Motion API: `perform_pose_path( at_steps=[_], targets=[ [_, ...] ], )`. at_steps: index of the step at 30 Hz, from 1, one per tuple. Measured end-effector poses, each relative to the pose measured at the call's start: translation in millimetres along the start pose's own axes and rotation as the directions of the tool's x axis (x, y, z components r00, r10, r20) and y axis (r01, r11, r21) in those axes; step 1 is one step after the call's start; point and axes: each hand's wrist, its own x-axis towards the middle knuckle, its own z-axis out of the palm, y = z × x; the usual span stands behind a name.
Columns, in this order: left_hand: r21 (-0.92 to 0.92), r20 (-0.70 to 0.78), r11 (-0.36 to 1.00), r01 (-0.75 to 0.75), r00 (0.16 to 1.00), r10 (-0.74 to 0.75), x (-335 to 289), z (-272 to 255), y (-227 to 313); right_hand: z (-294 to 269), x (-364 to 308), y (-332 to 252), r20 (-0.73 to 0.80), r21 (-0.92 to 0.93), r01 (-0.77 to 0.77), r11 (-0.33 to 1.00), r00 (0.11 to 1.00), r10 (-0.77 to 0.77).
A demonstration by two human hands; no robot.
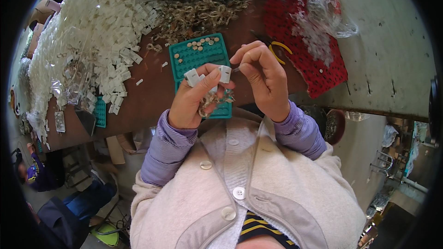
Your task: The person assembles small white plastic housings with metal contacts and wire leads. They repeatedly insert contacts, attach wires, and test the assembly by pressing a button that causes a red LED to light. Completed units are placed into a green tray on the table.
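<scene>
My left hand (184,106) is closed around several white box-shaped plastic housings. One white housing (224,74) stands up at my thumb tip, and another (192,77) shows behind the thumb. Under the same fingers hangs a small tangle of clear and brownish looped pieces (204,105). To the right, my right hand (267,80) pinches a tiny pale, see-through piece (236,69) between thumb and forefinger, close beside the upright housing. Its exact kind is too small to tell. Behind both hands lies a green dimpled tray (187,68) with several small round tan pieces (199,44).
A large heap of white housings (106,32) covers the table's left. Tangled looped pieces (203,11) lie at the back. On the right are yellow-handled pliers (279,50) and a red patterned cloth (318,74) with small clear pieces. The brown table's front edge (124,131) runs near my forearms.
</scene>
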Motion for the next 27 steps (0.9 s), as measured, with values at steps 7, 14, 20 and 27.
perform_pose_path(
  at_steps=[7,14,20,27],
  targets=[
    [-0.094,-0.002,0.995,0.044,0.999,-0.044,-4.6,-14.6,6.5,14.7,1.7,-8.6,0.144,-0.255,0.132,0.958,0.985,-0.097],
    [-0.067,-0.14,0.996,-0.06,0.989,0.05,-20.1,-34.5,11.2,38.5,31.6,-11.7,0.233,-0.072,0.022,0.997,0.972,-0.004],
    [-0.425,-0.273,0.838,-0.341,0.931,0.24,-38.5,-73.1,29.0,100.6,111.6,34.9,0.518,-0.423,0.395,0.815,0.844,-0.14],
    [-0.057,-0.422,0.932,-0.358,0.855,0.303,-67.5,-79.8,63.5,174.0,129.2,76.2,0.687,-0.512,0.65,0.561,0.702,-0.186]
  ],
)
